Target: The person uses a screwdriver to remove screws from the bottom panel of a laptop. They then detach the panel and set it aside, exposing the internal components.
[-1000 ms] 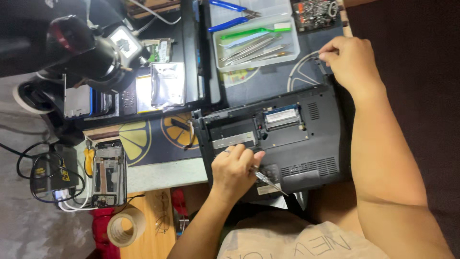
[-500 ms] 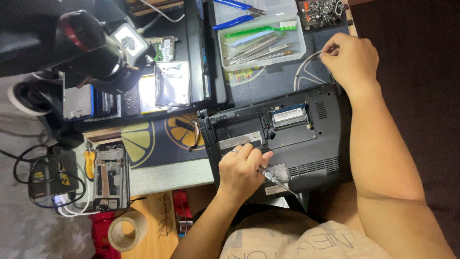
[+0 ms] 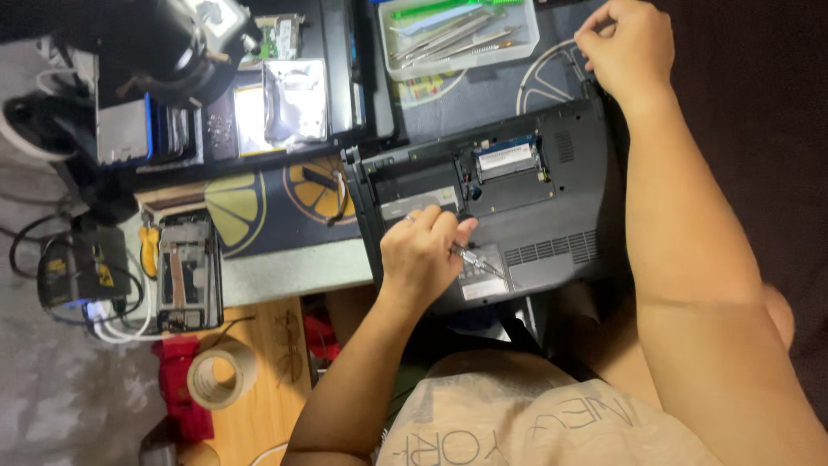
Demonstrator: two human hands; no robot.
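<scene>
A black laptop [image 3: 552, 220] lies bottom-up in front of me, with a bay open that shows a memory module [image 3: 507, 157]. My left hand [image 3: 421, 255] rests on the laptop's underside and grips a small screwdriver [image 3: 474, 260], whose tip points at the base near a label. My right hand [image 3: 628, 47] sits at the laptop's far right corner, on the dark mat. Its fingers are curled closed and I see nothing in them.
A clear tray of tweezers and tools [image 3: 457, 34] stands beyond the laptop. Left of it lie a bagged hard drive [image 3: 293, 99], a lemon-print mat [image 3: 259, 203] and an opened phone [image 3: 181, 272]. A tape roll [image 3: 216, 378] and glasses [image 3: 289, 345] sit near left.
The view has shifted, so everything sits higher in the frame. My left hand keeps the screwdriver on the laptop base, and my right hand stays at the far corner.
</scene>
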